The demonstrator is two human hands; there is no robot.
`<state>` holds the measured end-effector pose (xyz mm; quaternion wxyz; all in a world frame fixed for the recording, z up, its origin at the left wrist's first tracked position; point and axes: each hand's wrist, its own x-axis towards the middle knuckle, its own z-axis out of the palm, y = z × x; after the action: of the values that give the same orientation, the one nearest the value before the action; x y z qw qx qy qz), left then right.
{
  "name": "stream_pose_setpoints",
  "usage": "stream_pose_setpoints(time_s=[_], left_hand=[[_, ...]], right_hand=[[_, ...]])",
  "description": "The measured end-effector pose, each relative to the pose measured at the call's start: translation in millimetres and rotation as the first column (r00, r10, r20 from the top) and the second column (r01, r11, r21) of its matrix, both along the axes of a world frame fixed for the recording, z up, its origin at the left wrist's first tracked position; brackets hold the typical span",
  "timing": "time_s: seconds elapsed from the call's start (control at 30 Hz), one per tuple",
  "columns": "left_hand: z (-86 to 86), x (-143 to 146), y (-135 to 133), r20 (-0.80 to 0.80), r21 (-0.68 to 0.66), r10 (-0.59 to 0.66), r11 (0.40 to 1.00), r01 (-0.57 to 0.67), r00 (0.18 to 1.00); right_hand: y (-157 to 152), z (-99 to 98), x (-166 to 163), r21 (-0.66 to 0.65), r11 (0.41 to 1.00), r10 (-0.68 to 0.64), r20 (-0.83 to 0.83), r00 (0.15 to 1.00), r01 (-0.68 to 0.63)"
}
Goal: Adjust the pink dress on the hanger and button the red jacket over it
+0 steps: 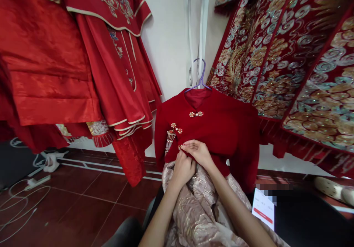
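A dark red jacket hangs in front of me on a purple hanger. A pearl flower clasp is at its neck, and another flower clasp with a beaded tassel is on its left side. My left hand is closed at the jacket's lower edge, with its fingertips at a small decorative clasp. From the right, my right hand pinches the same clasp, thumb and fingers together. The fingers partly hide it. Shiny beige-pink fabric lies below my hands.
Red garments hang at the left, and a heavily embroidered garment hangs at the right. A phone lies on a black surface at the lower right. White cables and a rack's bars are near the tiled floor.
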<state>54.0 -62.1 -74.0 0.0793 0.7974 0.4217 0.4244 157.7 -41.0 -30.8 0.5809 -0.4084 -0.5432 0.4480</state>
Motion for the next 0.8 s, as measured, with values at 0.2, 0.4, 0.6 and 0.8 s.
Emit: stream_pose_setpoints(time_s=[0.2, 0.4, 0.6, 0.8], left_hand=[[-16.8, -3, -4, 0.486, -0.067, 0.155, 0.988, -0.141, 0.86], [-26.5, -4, 7, 0.732, -0.172, 0.167, 0.983, -0.057, 0.66], [-27.3, -13, 15, 0.835, -0.202, 0.091, 0.968, 0.148, 0.543], [-27.0, -18, 13, 0.859, -0.276, 0.149, 0.941, 0.197, 0.49]], right_hand=[[21, -29.6, -1, 0.022, 0.997, -0.079, 0.008, 0.997, 0.079], [17, -32.4, 3, 0.081, 0.994, -0.08, 0.103, 0.991, 0.072], [11, -32.8, 2, 0.141, 0.985, -0.126, 0.208, 0.97, 0.097], [2, -25.9, 1, 0.167, 0.98, -0.153, 0.257, 0.954, 0.112]])
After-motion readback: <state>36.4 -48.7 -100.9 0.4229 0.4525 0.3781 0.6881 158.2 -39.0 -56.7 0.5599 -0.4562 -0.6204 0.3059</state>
